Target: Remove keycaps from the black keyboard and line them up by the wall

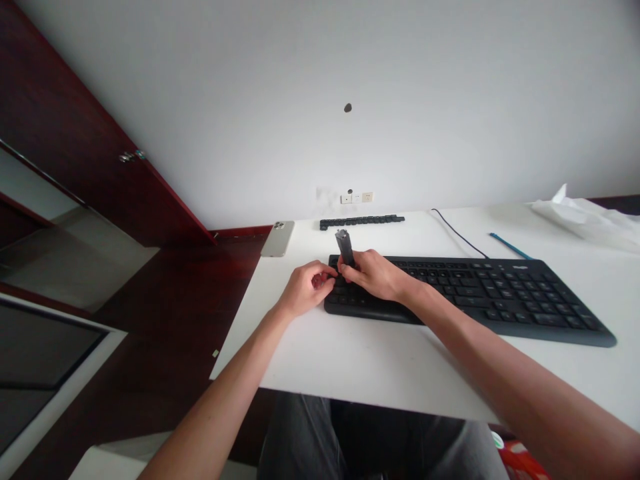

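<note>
My right hand [375, 275] grips a dark grey stick-shaped tool [345, 247], which stands upright above the left end of a black computer keyboard [500, 300]. The keyboard lies on a white desk [350, 360]. My left hand [309, 288] is curled close by, its fingertips against the tool's lower end and over the keyboard's left keys. Fingers hide the tool's lower end, and I cannot tell whether my left hand pinches anything.
A row of black keycaps [361, 222] lies at the desk's back edge, beside a pale smartphone [277, 239]. Farther right are a black cable [457, 231], a blue pencil [510, 245] and crumpled white plastic [585, 220]. The desk's left edge drops to a dark floor.
</note>
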A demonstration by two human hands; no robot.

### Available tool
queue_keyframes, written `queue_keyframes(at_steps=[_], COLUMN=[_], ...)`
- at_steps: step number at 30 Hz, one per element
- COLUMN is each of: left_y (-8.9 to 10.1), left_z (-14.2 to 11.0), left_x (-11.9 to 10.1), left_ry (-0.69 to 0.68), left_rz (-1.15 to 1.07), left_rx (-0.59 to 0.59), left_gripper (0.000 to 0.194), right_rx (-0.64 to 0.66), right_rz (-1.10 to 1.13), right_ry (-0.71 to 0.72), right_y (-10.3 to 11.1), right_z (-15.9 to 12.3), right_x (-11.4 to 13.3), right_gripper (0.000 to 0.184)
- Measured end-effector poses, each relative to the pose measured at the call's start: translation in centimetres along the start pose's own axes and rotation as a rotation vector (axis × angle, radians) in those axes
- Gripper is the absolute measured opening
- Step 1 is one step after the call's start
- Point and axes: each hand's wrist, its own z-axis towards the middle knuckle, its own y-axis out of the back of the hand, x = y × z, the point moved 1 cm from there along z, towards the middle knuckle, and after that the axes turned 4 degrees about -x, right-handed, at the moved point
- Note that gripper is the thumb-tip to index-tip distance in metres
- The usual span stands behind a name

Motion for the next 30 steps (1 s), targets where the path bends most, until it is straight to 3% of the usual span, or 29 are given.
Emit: queue_keyframes(at_steps=[10, 17, 24, 30], left_y=[-0.4, -0.2, -0.8, -0.8], left_z=[0.3, 0.5, 0.5, 0.4], left_x=[1.1, 0.9, 1.6, 1.9], left_ry=[0.020, 0.080, 0.122, 0.138], left_rz=[-0.036, -0.073, -0.287, -0.274], left_rx=[0.054, 0.085, 0.134, 0.153], left_gripper=[0.009, 0.014, 0.016, 0.017], right_rx=[-0.016, -0.015, 0.038, 0.087], right_rz=[-0.197, -0.180, -0.010, 0.453], right_ry=[0.053, 0.102, 0.001, -0.264], right_y=[-0.1, 0.5, 0.5, -0.5], right_z=[-0.2, -0.3, -0.2, 0.6], right_x=[0.6, 1.0, 0.4, -1.4], right_gripper=[0.017, 0.010, 0.018, 0.017])
